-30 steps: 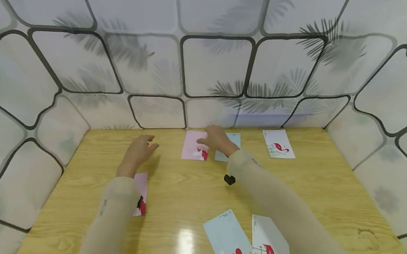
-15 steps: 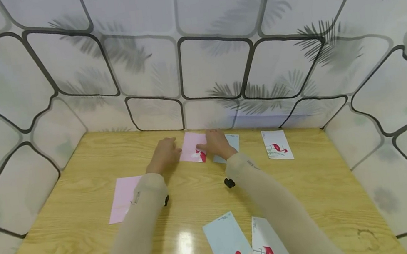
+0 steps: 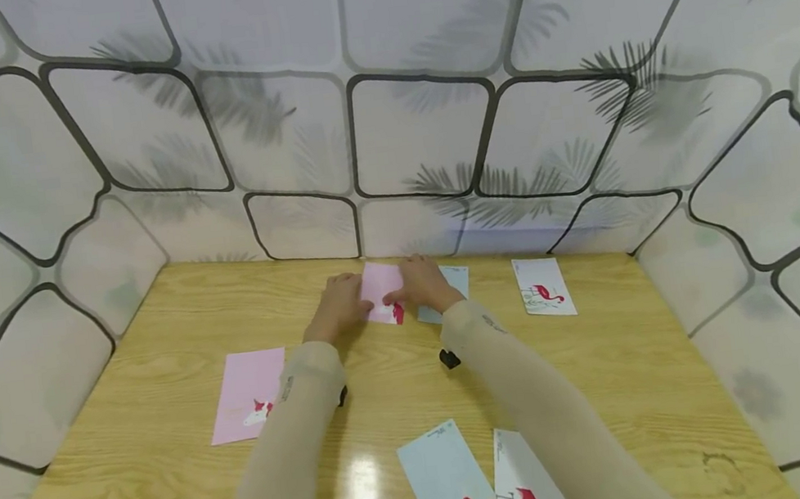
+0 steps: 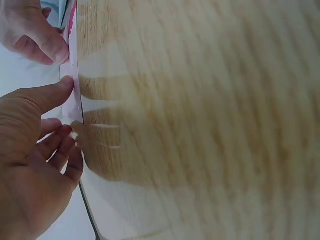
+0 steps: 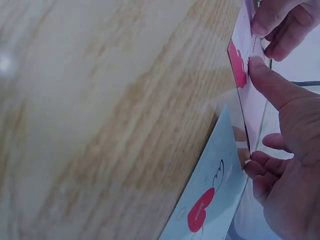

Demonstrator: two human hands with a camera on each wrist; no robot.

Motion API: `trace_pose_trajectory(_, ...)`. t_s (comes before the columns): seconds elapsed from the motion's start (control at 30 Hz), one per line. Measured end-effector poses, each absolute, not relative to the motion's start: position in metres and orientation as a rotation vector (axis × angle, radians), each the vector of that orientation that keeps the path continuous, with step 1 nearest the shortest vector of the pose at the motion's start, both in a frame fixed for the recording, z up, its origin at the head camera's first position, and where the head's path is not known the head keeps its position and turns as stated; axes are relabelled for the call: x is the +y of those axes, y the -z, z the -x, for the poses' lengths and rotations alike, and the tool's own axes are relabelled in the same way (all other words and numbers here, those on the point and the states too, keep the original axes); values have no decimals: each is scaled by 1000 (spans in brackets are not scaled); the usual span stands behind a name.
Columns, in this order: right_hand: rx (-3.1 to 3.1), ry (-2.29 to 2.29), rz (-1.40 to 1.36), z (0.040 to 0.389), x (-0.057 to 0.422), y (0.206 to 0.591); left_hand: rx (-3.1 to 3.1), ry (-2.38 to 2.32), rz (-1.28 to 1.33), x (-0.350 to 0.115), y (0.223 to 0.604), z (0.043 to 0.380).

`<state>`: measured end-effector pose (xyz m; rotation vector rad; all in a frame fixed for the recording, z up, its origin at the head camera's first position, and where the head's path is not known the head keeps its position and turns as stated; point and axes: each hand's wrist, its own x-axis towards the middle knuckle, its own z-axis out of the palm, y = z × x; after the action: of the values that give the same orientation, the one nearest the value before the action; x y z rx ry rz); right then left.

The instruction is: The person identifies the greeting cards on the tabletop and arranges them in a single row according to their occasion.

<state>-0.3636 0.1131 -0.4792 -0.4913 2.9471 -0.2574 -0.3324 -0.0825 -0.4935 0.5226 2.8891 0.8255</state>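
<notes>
We find pink card (image 3: 378, 286) at far middle of surface (image 3: 151, 344), left of far blue card (image 3: 454, 280). Grip: left hand (image 3: 339, 306), right hand (image 3: 424, 283) both clamped on its opposite edges. We'd use light, even pressure, squaring it without bending corners.

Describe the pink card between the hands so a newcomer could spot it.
Near the far edge of the wooden table, find the left hand and right hand. Between them is the pink card. Both hands touch it, unlike the other pink card, nearer the person.
</notes>
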Motion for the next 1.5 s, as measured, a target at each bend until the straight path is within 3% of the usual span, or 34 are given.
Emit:
trace_pose_trajectory(0.8,2989,551,323,360,113,483,2798,-919,-323,-63,484,324)
trace_pose_trajectory(1.1,2975,1083,288,354,106,483,2799,-1118,-275,-74,487,326)
trace_pose_trajectory(1.5,2866,1400,332,346,112,470,2908,-1250,-323,-98,471,329)
